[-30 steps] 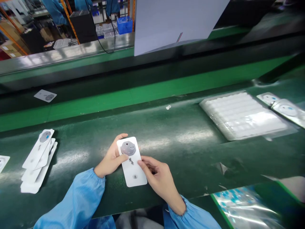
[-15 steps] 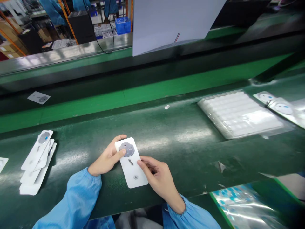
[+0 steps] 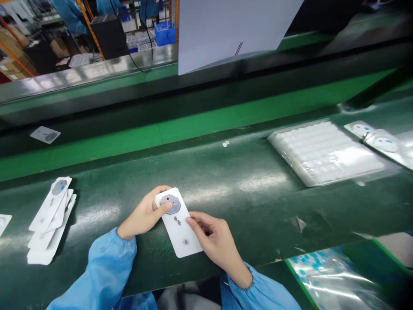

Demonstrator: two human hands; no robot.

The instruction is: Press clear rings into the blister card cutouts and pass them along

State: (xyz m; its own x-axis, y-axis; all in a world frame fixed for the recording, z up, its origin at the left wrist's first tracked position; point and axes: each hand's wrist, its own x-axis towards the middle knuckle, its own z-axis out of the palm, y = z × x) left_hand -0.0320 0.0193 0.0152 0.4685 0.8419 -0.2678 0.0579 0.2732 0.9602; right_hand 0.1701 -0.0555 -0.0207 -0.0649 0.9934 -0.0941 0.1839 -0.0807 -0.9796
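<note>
The left hand [image 3: 142, 215] pinches a white card [image 3: 176, 239], thumb pressed on its grey disc [image 3: 170, 204]. The right hand [image 3: 214, 243] pinches the card's edge. Its dark brush-style characters [image 3: 177, 221] are unreadable.

the white card [image 3: 179, 228] looks smooth matt paper, the grey disc [image 3: 170, 204] perhaps plastic, the green belt [image 3: 254, 215] glossy.

Factory assembly line — green conveyor belt [image 3: 245, 215], co-workers in blue smocks [image 3: 69, 13] beyond
</note>
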